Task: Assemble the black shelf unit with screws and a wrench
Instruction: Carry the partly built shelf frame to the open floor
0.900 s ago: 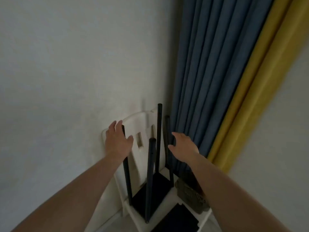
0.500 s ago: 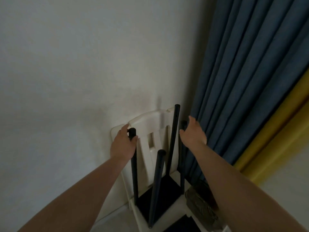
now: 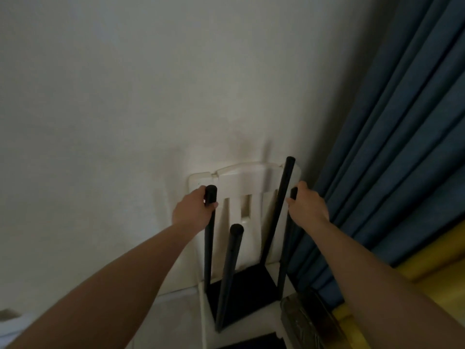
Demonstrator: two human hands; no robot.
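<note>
Head view: left hand (image 3: 192, 214) grips the shelf unit's (image 3: 241, 293) nine-o'clock post (near its top). Right hand (image 3: 307, 206) grips the three-o'clock post.

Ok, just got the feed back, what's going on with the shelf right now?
A person has both hands on the black shelf unit, which stands upside down on a white chair against the wall, its four poles pointing up. The left hand grips the top of the left pole; the right hand grips the right pole beside the blue curtain. No screws or wrench are in view.
</note>
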